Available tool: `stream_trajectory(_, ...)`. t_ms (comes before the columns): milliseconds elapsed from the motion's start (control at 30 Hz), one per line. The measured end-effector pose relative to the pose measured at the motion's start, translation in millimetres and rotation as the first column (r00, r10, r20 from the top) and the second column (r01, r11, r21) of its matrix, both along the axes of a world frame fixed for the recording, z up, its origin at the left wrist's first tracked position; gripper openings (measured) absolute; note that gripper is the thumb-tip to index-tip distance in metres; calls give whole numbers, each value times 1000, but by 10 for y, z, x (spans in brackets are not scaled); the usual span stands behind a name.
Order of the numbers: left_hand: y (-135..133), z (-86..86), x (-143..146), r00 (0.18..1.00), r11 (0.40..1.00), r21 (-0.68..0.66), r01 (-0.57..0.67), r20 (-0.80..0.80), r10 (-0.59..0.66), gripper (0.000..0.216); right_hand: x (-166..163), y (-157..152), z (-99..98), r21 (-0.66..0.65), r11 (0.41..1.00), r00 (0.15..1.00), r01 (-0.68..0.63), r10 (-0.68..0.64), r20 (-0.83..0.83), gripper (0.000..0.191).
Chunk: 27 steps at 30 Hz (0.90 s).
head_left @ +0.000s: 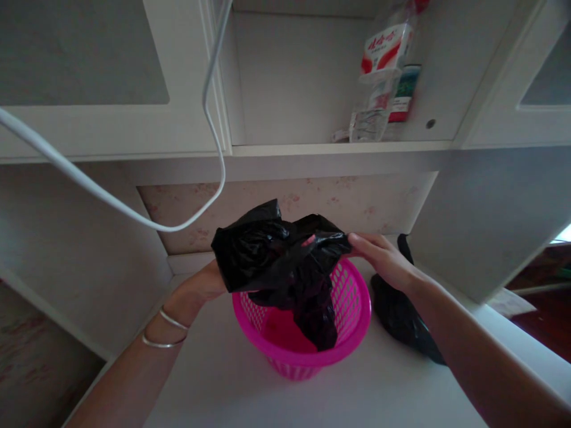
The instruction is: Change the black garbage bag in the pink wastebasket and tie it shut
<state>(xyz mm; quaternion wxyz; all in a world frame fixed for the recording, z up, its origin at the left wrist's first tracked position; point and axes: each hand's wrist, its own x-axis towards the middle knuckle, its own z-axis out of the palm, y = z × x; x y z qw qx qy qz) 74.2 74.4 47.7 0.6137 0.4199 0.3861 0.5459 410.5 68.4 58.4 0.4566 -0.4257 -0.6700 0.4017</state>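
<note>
A black plastic garbage bag (285, 261) is stretched between my two hands, and its lower end hangs down into a pink plastic basket (303, 359). My left hand (211, 282), with two silver bangles on the wrist, is at the bag's left side; the bag covers its fingers. On the right, my right hand (379, 252) pinches the bag's edge between thumb and fingers. The basket has slotted walls and stands upright on the white surface beneath the bag. Part of its floor shows below the hanging plastic.
Another black plastic bag (401, 312) lies right of the basket, partly behind my right forearm. Overhead, an open cabinet shelf (285, 150) holds plastic bottles (379, 77). A white cable (102, 196) loops down at the left. Side panels (482, 220) flank the white surface (214, 380).
</note>
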Motion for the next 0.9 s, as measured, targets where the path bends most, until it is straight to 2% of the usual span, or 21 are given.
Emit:
stream_trajectory(67,-14,37,-156,994,994,46,100,-42,-98,43,84,25,-10,1,999,992,45,-44,-116,61)
stream_trajectory(133,-3,89,-272,989,985,90,147,-14,-146,51,130,36,1,-1,991,974,131,-129,-186,62)
stream_trajectory(233,60,127,-325,990,989,73,131,40,-134,54,129,20,23,34,958,956,286,-283,-82,51)
stream_trajectory(300,107,99,-303,988,987,47,156,-4,-156,49,101,-8,15,56,965,963,256,-259,70,43)
stream_trajectory(433,97,8,-238,971,979,39,201,-143,-193,42,49,-58,-52,58,996,945,61,-76,318,28)
stream_trajectory(500,25,16,-208,956,980,48,192,-233,-176,46,36,-73,-76,93,994,923,57,-87,375,24)
stream_trajectory(567,-72,69,-172,937,981,75,181,-316,-149,49,22,-89,-81,91,992,928,82,-110,357,27)
stream_trajectory(700,-227,165,-117,880,971,134,197,-460,-115,50,-26,-140,-56,-24,988,959,152,-142,247,35)
stream_trajectory(800,-240,119,-153,866,973,128,190,-489,-105,45,-47,-163,-63,-90,967,958,240,-221,184,39)
stream_trajectory(900,-171,11,-246,897,990,111,89,-441,-31,38,-21,-162,-110,-137,952,961,275,-267,75,37)
